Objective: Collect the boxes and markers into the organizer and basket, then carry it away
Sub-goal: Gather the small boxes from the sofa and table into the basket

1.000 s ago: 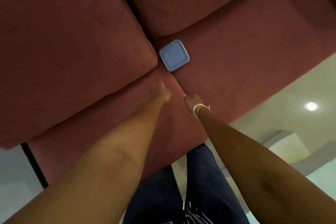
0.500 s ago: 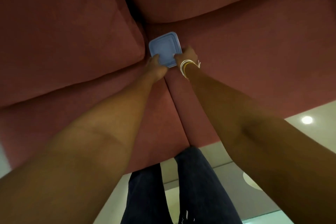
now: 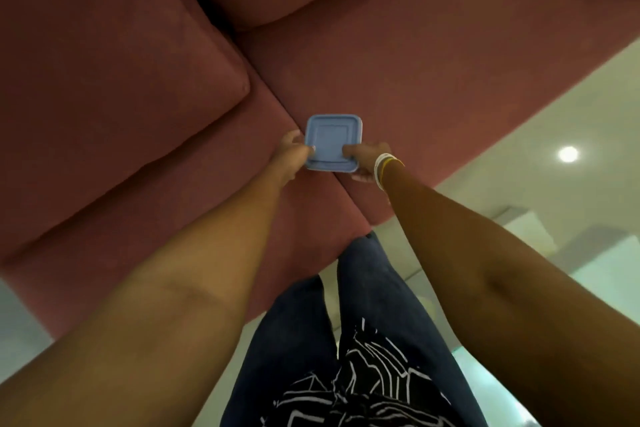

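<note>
**Blue box held in both hands above the sofa seam**

Here the small blue box (image 3: 332,143) sits between the two hands, over the spot where the sofa's seat cushions meet. It is square with rounded corners, and its lid shows a raised square panel inside a stepped rim; the surface looks like smooth, matte plastic. The left hand (image 3: 291,153) grips the left edge, thumb laid on the lid and fingers curled behind. The right hand (image 3: 363,159) pinches the right edge the same way, thumb on top, with pale and yellow bangles (image 3: 385,165) at the wrist. Taking it from opposite sides probably keeps the lid level and the box steady, a sensible hold for something light and slick. Whether its base touches the upholstery cannot be told from this angle.

Around it spreads the sofa (image 3: 398,73), covered in a dusky red, suede-like fabric with plump, rounded cushions and deep seams. Below, the person's dark trousers (image 3: 374,291) and a black garment with white lines (image 3: 367,388) fill the lower frame. A glossy pale floor (image 3: 554,135) reflecting a ceiling light lies to the right. No organizer or basket is in view, so the box likely has some way to travel.
</note>
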Action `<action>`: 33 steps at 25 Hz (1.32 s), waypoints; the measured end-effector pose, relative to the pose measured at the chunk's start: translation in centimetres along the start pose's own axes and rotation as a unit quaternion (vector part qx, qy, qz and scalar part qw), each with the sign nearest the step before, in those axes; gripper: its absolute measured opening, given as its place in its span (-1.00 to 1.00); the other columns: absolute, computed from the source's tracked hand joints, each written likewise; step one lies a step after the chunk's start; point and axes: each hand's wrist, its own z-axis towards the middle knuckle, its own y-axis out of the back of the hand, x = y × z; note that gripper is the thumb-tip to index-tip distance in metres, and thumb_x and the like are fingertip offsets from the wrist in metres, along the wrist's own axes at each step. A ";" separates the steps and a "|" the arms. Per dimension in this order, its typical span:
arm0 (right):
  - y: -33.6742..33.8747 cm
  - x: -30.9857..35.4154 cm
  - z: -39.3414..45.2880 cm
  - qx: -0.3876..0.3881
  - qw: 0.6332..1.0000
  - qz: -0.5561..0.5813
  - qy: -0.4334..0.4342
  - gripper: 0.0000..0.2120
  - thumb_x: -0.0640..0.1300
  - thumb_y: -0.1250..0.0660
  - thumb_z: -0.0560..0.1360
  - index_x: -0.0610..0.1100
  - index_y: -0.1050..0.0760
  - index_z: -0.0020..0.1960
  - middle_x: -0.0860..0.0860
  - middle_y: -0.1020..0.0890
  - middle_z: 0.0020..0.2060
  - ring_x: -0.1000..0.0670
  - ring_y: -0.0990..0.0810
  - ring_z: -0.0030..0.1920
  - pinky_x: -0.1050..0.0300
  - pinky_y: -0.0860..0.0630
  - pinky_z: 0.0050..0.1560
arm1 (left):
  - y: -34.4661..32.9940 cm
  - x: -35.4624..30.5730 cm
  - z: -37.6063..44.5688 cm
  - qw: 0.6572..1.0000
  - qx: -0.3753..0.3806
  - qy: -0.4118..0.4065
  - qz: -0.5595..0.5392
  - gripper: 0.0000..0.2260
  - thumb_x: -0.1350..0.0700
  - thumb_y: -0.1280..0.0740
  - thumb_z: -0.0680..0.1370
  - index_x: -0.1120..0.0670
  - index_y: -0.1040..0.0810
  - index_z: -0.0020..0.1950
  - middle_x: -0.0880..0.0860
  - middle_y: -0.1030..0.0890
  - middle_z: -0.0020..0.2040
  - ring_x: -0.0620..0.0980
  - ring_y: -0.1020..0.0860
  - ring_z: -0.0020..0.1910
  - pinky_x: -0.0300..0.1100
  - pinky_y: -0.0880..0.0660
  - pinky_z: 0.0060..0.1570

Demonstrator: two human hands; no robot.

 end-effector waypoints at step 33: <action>-17.7 -66.8 -25.7 -0.392 0.605 0.662 -0.206 -0.90 -0.12 -0.38 0.23 -0.09 -0.49 -0.28 -0.06 -0.56 -0.28 -0.15 -0.60 -0.18 -0.19 -0.66 -0.10 | -19.3 47.9 -23.0 0.725 0.354 -0.153 0.571 -0.62 0.14 -0.37 0.52 0.04 -0.51 0.35 0.07 -0.54 0.30 0.09 -0.50 0.29 -0.08 -0.41 0.29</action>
